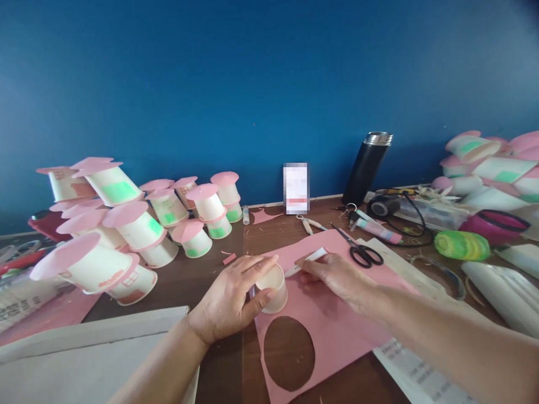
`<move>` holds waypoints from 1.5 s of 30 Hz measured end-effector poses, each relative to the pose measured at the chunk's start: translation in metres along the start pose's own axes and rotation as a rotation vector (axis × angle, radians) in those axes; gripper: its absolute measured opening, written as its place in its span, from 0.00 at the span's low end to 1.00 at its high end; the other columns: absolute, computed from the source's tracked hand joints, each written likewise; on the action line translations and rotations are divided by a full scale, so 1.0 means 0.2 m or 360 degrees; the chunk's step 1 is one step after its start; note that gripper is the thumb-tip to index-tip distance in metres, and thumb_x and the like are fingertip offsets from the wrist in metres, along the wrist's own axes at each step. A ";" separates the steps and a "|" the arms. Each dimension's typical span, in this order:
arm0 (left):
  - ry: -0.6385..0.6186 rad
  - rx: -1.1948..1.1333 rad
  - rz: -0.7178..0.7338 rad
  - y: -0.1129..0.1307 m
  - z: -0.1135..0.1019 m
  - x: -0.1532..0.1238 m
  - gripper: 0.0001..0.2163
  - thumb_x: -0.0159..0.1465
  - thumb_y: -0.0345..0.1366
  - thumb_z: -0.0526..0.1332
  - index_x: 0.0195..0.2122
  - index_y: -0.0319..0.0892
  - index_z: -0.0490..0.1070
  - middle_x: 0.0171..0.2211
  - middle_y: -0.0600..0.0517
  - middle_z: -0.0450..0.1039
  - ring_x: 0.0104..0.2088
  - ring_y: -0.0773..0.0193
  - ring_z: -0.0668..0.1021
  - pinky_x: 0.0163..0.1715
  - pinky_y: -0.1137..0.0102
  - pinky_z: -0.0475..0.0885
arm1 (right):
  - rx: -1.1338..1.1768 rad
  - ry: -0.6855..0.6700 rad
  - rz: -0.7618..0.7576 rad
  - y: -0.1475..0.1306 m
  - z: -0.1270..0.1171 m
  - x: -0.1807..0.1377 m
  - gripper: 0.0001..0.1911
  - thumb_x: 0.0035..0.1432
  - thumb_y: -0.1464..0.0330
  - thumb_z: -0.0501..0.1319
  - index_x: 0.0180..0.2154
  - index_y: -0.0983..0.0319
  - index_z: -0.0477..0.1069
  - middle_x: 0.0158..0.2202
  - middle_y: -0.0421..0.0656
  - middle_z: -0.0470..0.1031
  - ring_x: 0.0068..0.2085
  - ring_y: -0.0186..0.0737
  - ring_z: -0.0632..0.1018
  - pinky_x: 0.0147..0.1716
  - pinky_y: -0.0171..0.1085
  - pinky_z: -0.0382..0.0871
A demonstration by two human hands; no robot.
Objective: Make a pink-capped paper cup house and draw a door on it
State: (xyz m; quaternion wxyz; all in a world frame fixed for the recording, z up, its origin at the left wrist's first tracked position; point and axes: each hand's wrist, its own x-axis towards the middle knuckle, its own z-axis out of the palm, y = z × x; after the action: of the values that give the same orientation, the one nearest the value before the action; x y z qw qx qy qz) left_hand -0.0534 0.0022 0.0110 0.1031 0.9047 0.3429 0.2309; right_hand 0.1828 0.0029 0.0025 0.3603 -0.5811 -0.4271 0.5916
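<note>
My left hand curves around a white paper cup, thumb and fingers resting on its side and top. The cup stands on a sheet of pink foam, just behind a round hole cut through it. In my right hand is a slim white marker, pinched between thumb and fingers. Its lower end points toward the foam right beside the cup; whether it touches is too small to tell. Black-handled scissors lie on the sheet's far right part, beyond my right hand.
Several paper cups with pink discs are stacked at the left, and more at the right. A black flask leans against the blue wall. Pliers, a yellow-green roll and a white box surround the work area.
</note>
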 end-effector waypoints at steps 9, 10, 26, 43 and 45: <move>-0.0015 -0.0020 -0.0012 -0.01 0.01 0.01 0.24 0.68 0.46 0.53 0.64 0.47 0.57 0.60 0.48 0.68 0.58 0.56 0.70 0.59 0.58 0.63 | 0.0194 0.0082 0.0152 0.02 0.01 0.01 0.11 0.59 0.65 0.64 0.29 0.67 0.75 0.29 0.49 0.81 0.32 0.39 0.83 0.39 0.35 0.78; -0.0014 -0.0013 -0.0012 -0.01 0.01 0.01 0.24 0.68 0.46 0.53 0.64 0.47 0.57 0.60 0.48 0.68 0.58 0.56 0.70 0.58 0.58 0.63 | 0.0198 0.0097 0.0160 0.02 0.01 0.01 0.11 0.60 0.66 0.64 0.29 0.66 0.75 0.28 0.48 0.81 0.31 0.38 0.83 0.38 0.34 0.79; 0.0002 0.0016 0.0006 0.00 0.00 0.00 0.24 0.69 0.46 0.52 0.63 0.44 0.58 0.59 0.46 0.69 0.57 0.55 0.71 0.57 0.57 0.65 | 0.0252 0.0119 0.0173 0.02 0.01 0.02 0.08 0.58 0.68 0.66 0.29 0.67 0.75 0.30 0.49 0.83 0.31 0.40 0.84 0.38 0.35 0.80; 0.0035 -0.0026 0.0030 0.00 0.00 0.01 0.24 0.68 0.46 0.53 0.62 0.40 0.61 0.57 0.43 0.70 0.56 0.53 0.71 0.56 0.56 0.65 | 0.0287 0.0107 0.0206 0.00 0.03 0.05 0.07 0.58 0.71 0.64 0.30 0.69 0.75 0.30 0.51 0.83 0.27 0.38 0.82 0.32 0.35 0.82; 0.0040 -0.0036 0.0031 0.00 0.00 0.01 0.24 0.68 0.46 0.54 0.62 0.41 0.61 0.57 0.43 0.70 0.56 0.52 0.71 0.56 0.54 0.65 | 0.0264 0.0069 0.0203 -0.02 0.04 0.07 0.07 0.58 0.72 0.63 0.29 0.69 0.75 0.30 0.51 0.83 0.26 0.38 0.82 0.31 0.36 0.82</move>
State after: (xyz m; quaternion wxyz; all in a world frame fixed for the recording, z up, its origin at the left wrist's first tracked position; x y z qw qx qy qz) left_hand -0.0526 0.0037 0.0105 0.1066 0.9038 0.3329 0.2471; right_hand 0.1746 0.0157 0.0007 0.3780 -0.5880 -0.3308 0.6340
